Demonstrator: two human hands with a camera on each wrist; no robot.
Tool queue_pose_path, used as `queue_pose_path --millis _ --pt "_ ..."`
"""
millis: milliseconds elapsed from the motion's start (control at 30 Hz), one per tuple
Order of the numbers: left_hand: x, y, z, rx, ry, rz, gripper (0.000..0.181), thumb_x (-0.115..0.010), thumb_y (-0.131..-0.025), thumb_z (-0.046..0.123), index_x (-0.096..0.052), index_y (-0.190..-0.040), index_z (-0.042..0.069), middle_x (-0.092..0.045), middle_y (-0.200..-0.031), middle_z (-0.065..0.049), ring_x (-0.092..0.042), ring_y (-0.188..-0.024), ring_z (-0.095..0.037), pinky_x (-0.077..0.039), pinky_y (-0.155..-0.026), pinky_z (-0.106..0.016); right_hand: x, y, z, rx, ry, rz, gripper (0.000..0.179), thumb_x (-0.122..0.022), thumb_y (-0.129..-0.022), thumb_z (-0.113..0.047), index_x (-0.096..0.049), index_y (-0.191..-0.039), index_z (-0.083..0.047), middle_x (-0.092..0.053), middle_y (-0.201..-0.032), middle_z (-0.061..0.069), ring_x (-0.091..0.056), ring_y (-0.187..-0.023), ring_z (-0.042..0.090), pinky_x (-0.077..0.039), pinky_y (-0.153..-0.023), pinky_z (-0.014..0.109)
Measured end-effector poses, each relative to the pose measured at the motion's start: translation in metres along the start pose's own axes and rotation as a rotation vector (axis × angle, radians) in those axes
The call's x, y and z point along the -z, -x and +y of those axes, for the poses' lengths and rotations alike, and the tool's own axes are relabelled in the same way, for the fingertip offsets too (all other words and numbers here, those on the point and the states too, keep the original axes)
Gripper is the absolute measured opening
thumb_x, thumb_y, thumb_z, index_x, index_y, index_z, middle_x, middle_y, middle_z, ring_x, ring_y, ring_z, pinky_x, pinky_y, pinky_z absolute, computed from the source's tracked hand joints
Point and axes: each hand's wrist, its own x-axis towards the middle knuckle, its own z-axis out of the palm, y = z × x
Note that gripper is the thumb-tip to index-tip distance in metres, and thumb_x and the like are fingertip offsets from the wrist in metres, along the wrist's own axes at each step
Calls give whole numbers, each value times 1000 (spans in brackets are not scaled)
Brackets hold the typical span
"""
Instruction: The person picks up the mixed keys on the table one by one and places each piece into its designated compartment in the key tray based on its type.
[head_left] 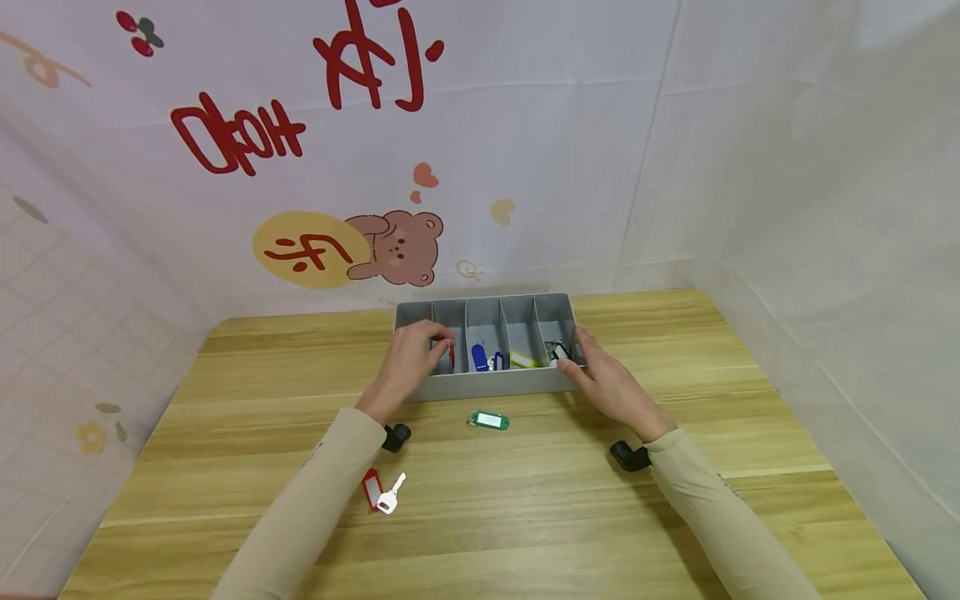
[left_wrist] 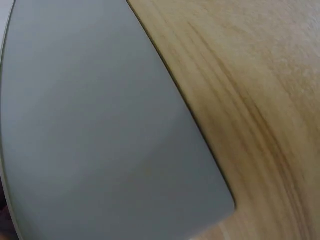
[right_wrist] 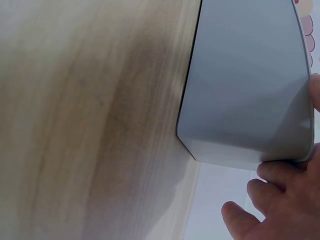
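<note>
A grey five-compartment box [head_left: 495, 384] stands on the table. Over its second compartment from the left, my left hand [head_left: 407, 357] pinches a red key tag [head_left: 452, 356] that hangs inside. My right hand [head_left: 617, 385] grips the box's right end, thumb at the front rim and the other fingers against the end wall, as the right wrist view shows. Blue key tags [head_left: 480, 357] with a key lie in the middle compartment, a yellow key tag [head_left: 522, 360] in the fourth. Black key tags [head_left: 559, 352] with keys sit in the rightmost one. The left wrist view shows only the box's front wall [left_wrist: 100, 125] and table.
In front of the box lies a green key tag [head_left: 490, 420]. Nearer, beside the left sleeve, lie another red key tag [head_left: 372, 490] and a silver key [head_left: 391, 495]. A printed white cloth [head_left: 525, 150] hangs behind the table.
</note>
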Motion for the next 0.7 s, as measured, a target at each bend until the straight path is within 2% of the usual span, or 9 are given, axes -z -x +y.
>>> queue_pose_path --millis 233,467,567,700 --pt "1 0 2 30 14 -38 16 -74 -97 12 -79 -109 3 -76 -105 -11 -72 -94 -27 -57 -82 -42 2 2 -1 -1 2 -9 86 -42 -109 -55 -10 -164 2 -12 -171 21 -13 -157 35 -18 -124 55" --pt "4 6 4 88 62 -107 40 -65 -103 34 -71 -131 5 -70 -131 -14 -63 -124 -33 -48 -106 -50 1 3 0 6 -10 -5 85 -42 -109 -53 -10 -164 3 -12 -170 23 -14 -157 38 -19 -123 57" --pt "6 9 5 70 71 -129 48 -61 -104 40 -66 -138 6 -64 -140 -15 -58 -132 -35 -44 -111 -53 1 3 0 12 -9 0 84 -42 -110 -52 -10 -164 3 -13 -170 24 -15 -157 39 -19 -123 58" --pt "10 15 4 13 74 -149 55 -56 -106 46 -59 -145 7 -56 -149 -16 -48 -143 -34 -36 -117 -55 1 2 0 12 -4 0 85 -42 -109 -53 -10 -164 3 -13 -170 23 -15 -157 38 -20 -123 57"
